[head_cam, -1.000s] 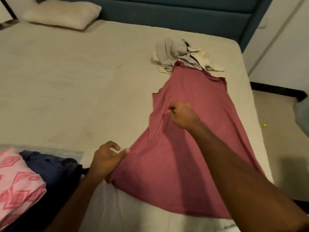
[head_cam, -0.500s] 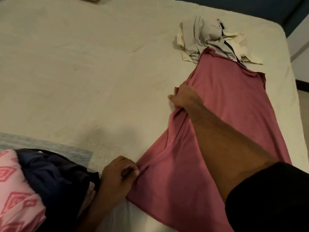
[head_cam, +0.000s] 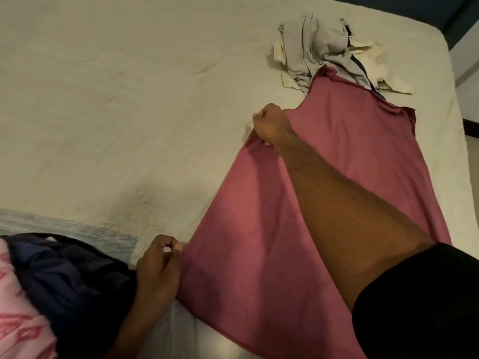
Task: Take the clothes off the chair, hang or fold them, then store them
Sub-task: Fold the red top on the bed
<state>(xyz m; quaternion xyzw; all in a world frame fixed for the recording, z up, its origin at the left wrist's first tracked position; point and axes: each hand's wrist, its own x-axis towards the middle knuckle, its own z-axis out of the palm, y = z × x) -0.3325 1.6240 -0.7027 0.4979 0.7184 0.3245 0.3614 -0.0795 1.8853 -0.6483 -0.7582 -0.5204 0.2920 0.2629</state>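
Cream-sheeted bed fills the frame. Red garment lies spread from lower centre to upper right, its far end touching a crumpled grey-and-cream clothes heap. Navy garment and pink patterned cloth at lower left. Right hand grips the red garment's left edge, mid-frame; left hand pinches its near-left corner.

The pink patterned cloth and dark garment are cut off at the left edge.
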